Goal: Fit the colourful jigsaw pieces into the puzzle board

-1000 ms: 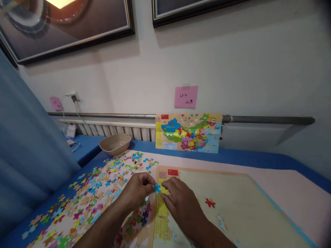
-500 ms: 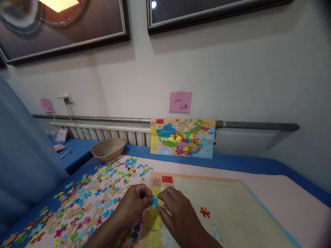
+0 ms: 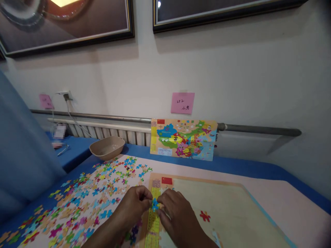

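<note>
A small blue jigsaw puzzle piece (image 3: 155, 205), with some yellow on it, is between the fingertips of both hands. My left hand (image 3: 136, 202) is closed in a pinch at its left edge. On its right side my right hand (image 3: 178, 214) has thumb and fingers closed in on it. The piece is above the yellow strip (image 3: 152, 227) along the left side of the puzzle board (image 3: 219, 193). Whether it touches the strip I cannot tell. A red puzzle piece (image 3: 205, 216) lies loose on the board, right of my right hand.
Many loose puzzle pieces (image 3: 82, 220) spread left of the board. A beige basin (image 3: 107, 148) stands behind them. A printed map sheet (image 3: 184, 139) leans upright at the back near a metal pipe (image 3: 261, 130). A blue curtain (image 3: 23, 165) hangs at the left.
Both hands stay at the same spot over the strip. My right fingers have come closer to the blue piece, which looks slightly turned. The camera view has shifted a little.
</note>
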{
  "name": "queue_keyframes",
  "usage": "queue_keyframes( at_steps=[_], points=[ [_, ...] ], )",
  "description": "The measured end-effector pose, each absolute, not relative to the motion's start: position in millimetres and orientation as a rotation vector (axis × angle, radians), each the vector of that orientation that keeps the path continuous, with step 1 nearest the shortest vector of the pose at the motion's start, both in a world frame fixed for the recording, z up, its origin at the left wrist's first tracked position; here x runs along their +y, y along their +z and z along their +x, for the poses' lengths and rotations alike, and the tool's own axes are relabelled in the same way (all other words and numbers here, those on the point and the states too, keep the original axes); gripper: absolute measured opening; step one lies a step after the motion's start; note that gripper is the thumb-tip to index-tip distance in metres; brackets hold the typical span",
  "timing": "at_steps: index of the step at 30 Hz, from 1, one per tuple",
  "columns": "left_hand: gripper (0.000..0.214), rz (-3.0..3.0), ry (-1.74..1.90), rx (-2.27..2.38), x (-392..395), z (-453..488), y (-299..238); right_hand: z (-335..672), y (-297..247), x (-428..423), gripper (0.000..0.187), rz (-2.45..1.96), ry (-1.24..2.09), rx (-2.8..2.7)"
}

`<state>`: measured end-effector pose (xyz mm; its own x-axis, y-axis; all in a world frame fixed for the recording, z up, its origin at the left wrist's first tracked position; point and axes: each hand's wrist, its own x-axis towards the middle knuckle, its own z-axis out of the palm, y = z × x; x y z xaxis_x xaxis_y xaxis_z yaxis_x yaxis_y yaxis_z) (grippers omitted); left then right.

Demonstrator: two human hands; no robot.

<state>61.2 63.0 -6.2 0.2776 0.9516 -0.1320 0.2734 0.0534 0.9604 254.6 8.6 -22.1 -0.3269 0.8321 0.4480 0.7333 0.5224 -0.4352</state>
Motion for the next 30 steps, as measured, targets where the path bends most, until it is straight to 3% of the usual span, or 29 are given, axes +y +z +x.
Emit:
queue_keyframes(
  at_steps=[7, 13, 30],
  points=[
    [0.013, 1.975, 0.691, 1.364, 25.2, 34.8, -9.4, 282.6, -15.3, 22.2, 0.028, -1.475, 0.216, -2.056],
    [0.017, 2.543, 0.75, 0.992, 6.5, 36.1, -26.0, 286.0, -19.0, 25.2, 0.027, -1.509, 0.256, -2.051],
    [0.021, 2.692, 0.794, 0.86, 10.0, 39.8, -33.5, 286.4, -26.2, 29.0, 0.026, -1.553, 0.264, -2.059]
  ],
)
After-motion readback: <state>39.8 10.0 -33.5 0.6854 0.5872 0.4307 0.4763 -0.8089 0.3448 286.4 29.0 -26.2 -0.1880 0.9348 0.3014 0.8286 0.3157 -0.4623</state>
